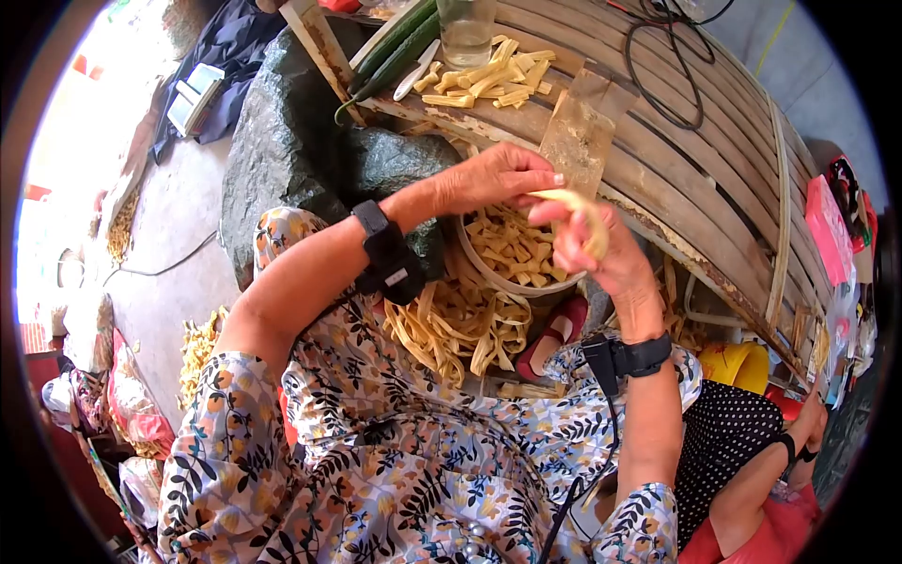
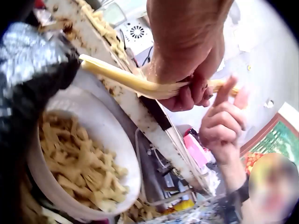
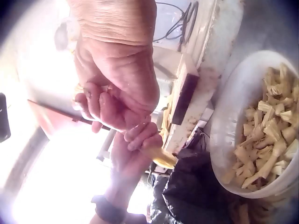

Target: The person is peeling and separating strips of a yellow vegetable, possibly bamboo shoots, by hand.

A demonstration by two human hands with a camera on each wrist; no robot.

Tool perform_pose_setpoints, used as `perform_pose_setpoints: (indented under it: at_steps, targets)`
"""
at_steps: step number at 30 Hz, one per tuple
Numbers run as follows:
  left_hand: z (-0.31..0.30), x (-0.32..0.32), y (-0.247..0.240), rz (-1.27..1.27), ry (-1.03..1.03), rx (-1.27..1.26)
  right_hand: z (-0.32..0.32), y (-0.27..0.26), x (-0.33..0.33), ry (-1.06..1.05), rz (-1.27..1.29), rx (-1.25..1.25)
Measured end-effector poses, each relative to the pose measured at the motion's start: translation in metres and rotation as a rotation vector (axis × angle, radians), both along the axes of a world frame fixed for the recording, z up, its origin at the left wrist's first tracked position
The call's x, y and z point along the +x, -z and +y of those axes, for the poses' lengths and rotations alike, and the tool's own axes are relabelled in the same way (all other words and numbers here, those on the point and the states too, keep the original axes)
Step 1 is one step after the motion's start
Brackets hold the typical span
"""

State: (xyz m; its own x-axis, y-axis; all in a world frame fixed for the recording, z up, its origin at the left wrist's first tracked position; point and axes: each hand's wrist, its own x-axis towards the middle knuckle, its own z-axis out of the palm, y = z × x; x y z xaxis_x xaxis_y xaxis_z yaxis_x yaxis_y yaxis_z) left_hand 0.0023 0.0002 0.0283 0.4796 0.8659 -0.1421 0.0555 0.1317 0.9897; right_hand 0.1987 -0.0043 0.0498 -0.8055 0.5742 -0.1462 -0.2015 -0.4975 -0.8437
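Observation:
A pale yellow, fibrous strip [image 1: 594, 230] bends between the two hands, above a white tub [image 1: 467, 246] of short cut pieces [image 1: 515, 249]. My left hand [image 1: 498, 179] pinches it between thumb and fingers; in the left wrist view one end of the strip [image 2: 126, 80] sticks out past this hand. Close beside it, my right hand [image 1: 606, 254] holds the curved other part, slightly blurred. Seen from the right wrist, the right hand [image 3: 121, 79] has curled fingers that nearly meet the left hand [image 3: 133, 149], and a strip end [image 3: 163, 157] shows beyond them.
Long loose strips [image 1: 460, 329] lie below the tub. On the slatted wooden bench [image 1: 695, 179] are a small board [image 1: 578, 141], a pile of cut pieces [image 1: 493, 77], a glass [image 1: 467, 33], cucumbers [image 1: 399, 52] and a black cable [image 1: 672, 56]. Dark plastic [image 1: 272, 141] covers something at left.

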Motion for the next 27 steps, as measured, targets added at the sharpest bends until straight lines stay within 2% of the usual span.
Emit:
perform_pose_setpoints:
  at_steps: [1, 3, 4, 5, 9, 12, 14, 15, 16, 17, 19, 20, 21, 23, 25, 27]
  targets:
    - [-0.003, 0.005, 0.006, -0.158, 0.04, -0.114, 0.001, -0.003, 0.0, 0.039, 0.112, -0.055]
    - [-0.004, 0.012, 0.02, -0.448, 0.16, -0.303, 0.006, 0.005, 0.005, 0.184, -0.048, 0.071]
    - [-0.005, 0.015, 0.025, -0.496, 0.185, -0.374, 0.008, 0.008, 0.005, 0.254, -0.126, 0.133]
    - [-0.007, 0.018, 0.031, -0.543, 0.211, -0.448, 0.008, 0.012, 0.002, 0.326, -0.26, 0.318]
    - [-0.015, 0.03, 0.048, -0.732, 0.381, -0.591, 0.004, 0.018, 0.001, 0.338, -0.402, 0.541]
    - [-0.019, 0.035, 0.047, -0.754, 0.416, -0.696, 0.002, 0.006, 0.001, 0.235, -0.513, 0.53]
    - [-0.019, 0.034, 0.051, -0.779, 0.419, -0.703, 0.003, 0.013, 0.0, 0.256, -0.447, 0.613]
    - [-0.019, 0.034, 0.05, -0.767, 0.359, -0.65, 0.002, 0.017, -0.003, 0.297, -0.394, 0.693]
    - [-0.02, 0.035, 0.049, -0.747, 0.205, -0.635, 0.001, 0.018, -0.006, 0.339, -0.339, 0.773]
    - [-0.022, 0.037, 0.048, -0.725, 0.053, -0.616, -0.002, 0.015, -0.009, 0.43, -0.369, 0.722]
    - [-0.02, 0.038, 0.032, -0.623, -0.242, -0.504, 0.003, 0.018, -0.006, 0.672, -0.583, 1.213]
    - [-0.019, 0.039, 0.024, -0.531, -0.311, -0.387, 0.006, 0.02, -0.006, 0.794, -0.685, 1.462]
    - [-0.018, 0.04, 0.017, -0.437, -0.379, -0.268, 0.005, 0.023, -0.01, 0.862, -0.661, 1.359]
    - [-0.019, 0.039, 0.008, -0.26, -0.471, -0.065, 0.004, 0.025, -0.01, 0.77, -0.66, 1.043]
    - [-0.019, 0.035, 0.005, -0.161, -0.421, 0.076, 0.008, 0.024, -0.009, 0.645, -0.719, 0.769]
    - [-0.021, 0.03, 0.005, -0.086, -0.346, 0.143, 0.008, 0.02, -0.007, 0.534, -0.653, 0.606]
